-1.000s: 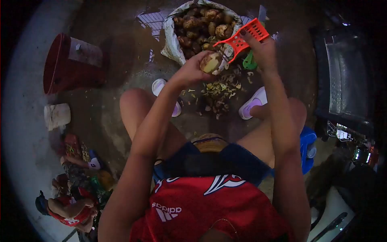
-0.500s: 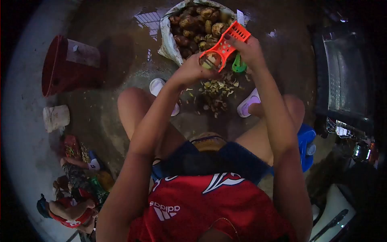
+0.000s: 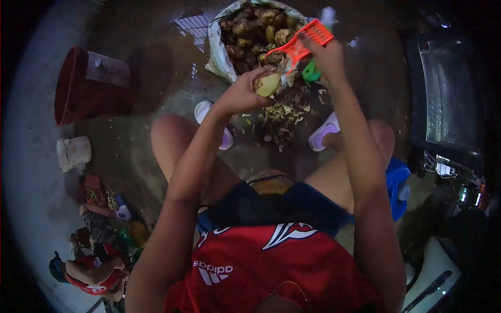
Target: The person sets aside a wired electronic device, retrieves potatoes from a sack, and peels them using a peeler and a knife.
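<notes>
In the head view, my left hand [image 3: 239,93] is closed around a partly peeled potato [image 3: 267,85], its pale flesh facing up and brown skin along one edge. My right hand [image 3: 330,58] grips an orange peeler [image 3: 298,50] with a slotted end, slightly smeared by motion and apart from the potato. A green piece [image 3: 311,71] shows beside the right hand; I cannot make out its kind or whether the hand holds it. Beyond both hands stands an open white sack [image 3: 213,39] full of unpeeled, dirt-covered potatoes [image 3: 243,28]. Peelings [image 3: 284,115] lie on the floor below.
A dark red bucket [image 3: 99,86] and a small white bucket [image 3: 73,153] stand at left. Another person [image 3: 96,274] sits at lower left. A blue container [image 3: 396,189] is by my right leg. The floor [image 3: 141,125] looks wet.
The orange peeler has come off the potato and moved up and right with my right hand. My left hand still holds the potato, its peeled side now exposed. The green piece has shifted slightly upward.
</notes>
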Demonstrator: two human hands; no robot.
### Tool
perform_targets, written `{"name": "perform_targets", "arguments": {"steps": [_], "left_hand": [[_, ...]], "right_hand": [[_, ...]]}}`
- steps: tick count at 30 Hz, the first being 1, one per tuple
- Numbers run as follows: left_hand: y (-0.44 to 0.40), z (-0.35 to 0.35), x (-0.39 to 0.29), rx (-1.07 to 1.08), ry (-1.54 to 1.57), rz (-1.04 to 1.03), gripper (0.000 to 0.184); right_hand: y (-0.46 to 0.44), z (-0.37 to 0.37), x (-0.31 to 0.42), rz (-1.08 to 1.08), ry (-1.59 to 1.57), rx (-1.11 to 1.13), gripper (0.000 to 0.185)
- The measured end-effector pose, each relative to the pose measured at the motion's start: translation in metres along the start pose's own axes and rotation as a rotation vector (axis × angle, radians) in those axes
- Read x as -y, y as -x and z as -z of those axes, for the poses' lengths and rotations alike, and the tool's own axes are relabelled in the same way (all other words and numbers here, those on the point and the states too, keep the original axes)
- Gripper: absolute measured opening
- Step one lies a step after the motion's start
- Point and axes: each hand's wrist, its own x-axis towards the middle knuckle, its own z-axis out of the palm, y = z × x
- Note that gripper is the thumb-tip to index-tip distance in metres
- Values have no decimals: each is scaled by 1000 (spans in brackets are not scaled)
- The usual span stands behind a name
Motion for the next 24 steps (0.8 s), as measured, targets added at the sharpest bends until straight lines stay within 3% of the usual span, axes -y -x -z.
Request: {"name": "perform_targets", "arguments": {"steps": [1,2,5,9,10,13,20,24], "left_hand": [[3,1,-4,14,13,-18,56],[4,2,-7,32,27,-34,56],[2,3,-5,-8,-7,-7,55],[5,-2,-8,75,157,-15,53],[5,0,-3,88,127,-44,52],[5,3,0,79,177,-51,60],[-2,-4,-2,-40,509,60,61],[-1,-4,-8,-36,533,63,61]], "right_hand": [[-9,8,1,27,18,-55,25],[-16,16,4,-91,-7,-67,28],[-2,3,5,-54,-182,34,29],[9,-4,-5,48,18,80,26],[4,-1,1,133,-34,-53,23],[-20,24,16,115,-106,-263,22],[1,11,17,100,-68,-183,20],[3,15,26,29,-146,-102,22]]}}
